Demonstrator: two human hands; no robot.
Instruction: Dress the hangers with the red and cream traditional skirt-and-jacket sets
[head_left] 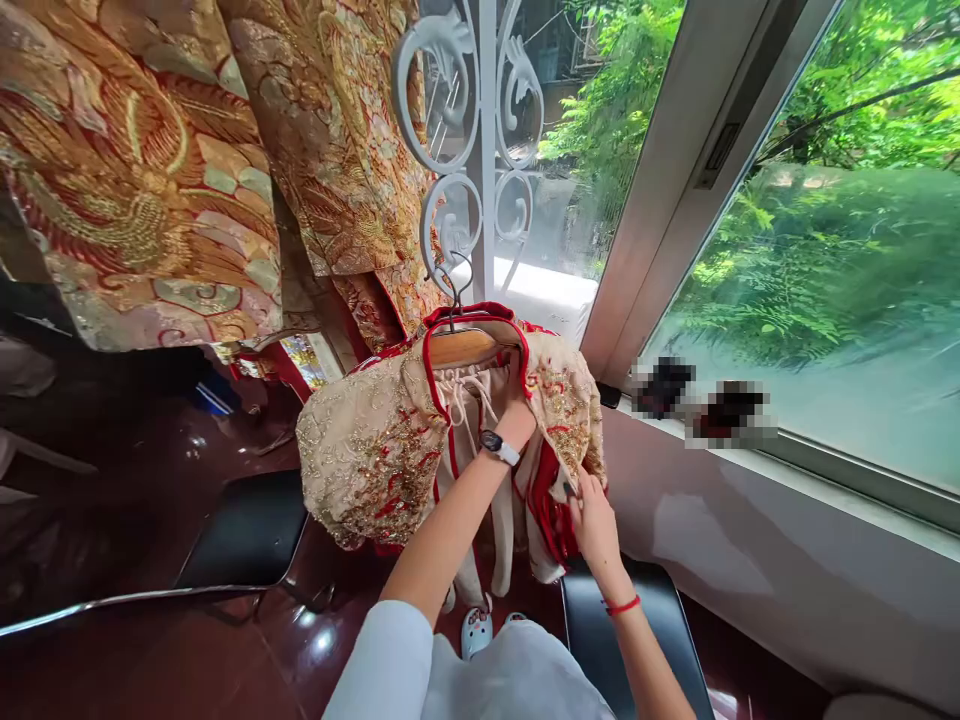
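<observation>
A cream jacket (pixel 360 440) with red trim and gold beading hangs on a wooden hanger (pixel 469 347), its front parted. My left hand (pixel 517 412), with a watch at the wrist, reaches inside the collar on the right side. Cloth hides its fingers, so I cannot tell whether they grip anything. Lower down, my right hand (pixel 596 515) pinches the edge of the jacket's right front panel. Pale drawstrings (pixel 474 393) dangle below the hanger, and a cream and red lining shows between the panels.
The hanger's hook is by a white scrolled metal frame (pixel 486 150). Gold and red embroidered garments (pixel 150 180) hang at upper left. Black chairs stand left (pixel 244 530) and right (pixel 637 640) below. A window (pixel 832 280) with a sill lines the right side.
</observation>
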